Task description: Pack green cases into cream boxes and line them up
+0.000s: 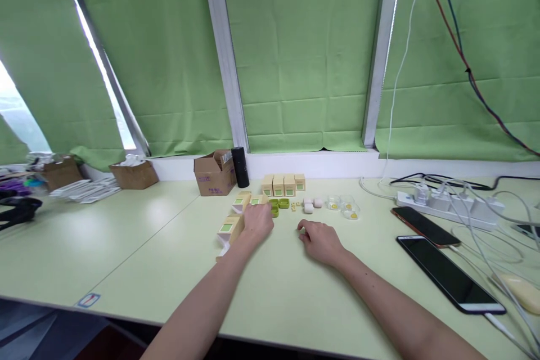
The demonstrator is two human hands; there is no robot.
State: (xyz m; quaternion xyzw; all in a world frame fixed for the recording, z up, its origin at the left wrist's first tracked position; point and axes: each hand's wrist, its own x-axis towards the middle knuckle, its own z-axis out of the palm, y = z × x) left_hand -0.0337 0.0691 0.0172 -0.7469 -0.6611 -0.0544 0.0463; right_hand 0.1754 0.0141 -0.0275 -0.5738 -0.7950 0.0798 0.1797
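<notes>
My left hand (259, 220) reaches among small cream boxes with green labels. Its fingertips are hidden behind the back of the hand, close to a cream box (258, 199), and I cannot tell whether they grip it. Left of that hand lie more such boxes, one (241, 201) farther back and one (230, 228) nearer me with white flaps showing. Small green trays (284, 203) sit just beyond the hand. My right hand (320, 241) rests over the table, fingers loosely bent, index and thumb apart, nothing visible in them. Nearest to it are white rounded pieces (308, 208).
Several upright cream boxes (278, 185) line the back. Tiny yellow pieces (294, 206) and clear round containers (347, 203) lie mid-table. A cardboard box (214, 174) and black cylinder (240, 167) stand at back left. Phones (449, 273), cables and a power strip (451, 208) occupy the right.
</notes>
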